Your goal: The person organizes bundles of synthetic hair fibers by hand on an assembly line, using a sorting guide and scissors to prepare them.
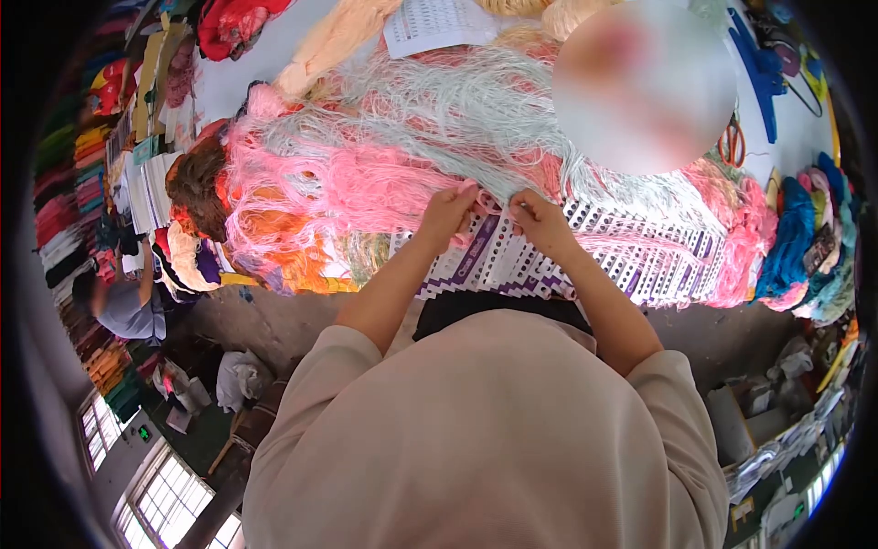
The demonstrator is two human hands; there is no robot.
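Observation:
My left hand [447,217] is closed on pink thread [487,199], a loop of which shows beside its fingertips. A little to the right, my right hand [543,225] has its thumb and fingers pinched together; what lies between them is too small to make out. Both hands are over a row of overlapping white cards [521,261] with purple bands and rows of holes. Pink strands lie across the cards at the right. Just beyond the hands spread loose pink thread [366,188] and pale grey-green thread [457,110].
Orange-handled scissors [732,142] lie at the table's right, near a blue plastic tool [759,82]. A printed sheet [437,26] is at the back. Blue thread skeins [788,242] hang at the right edge. Another person [128,302] is at the far left by stacked coloured bundles.

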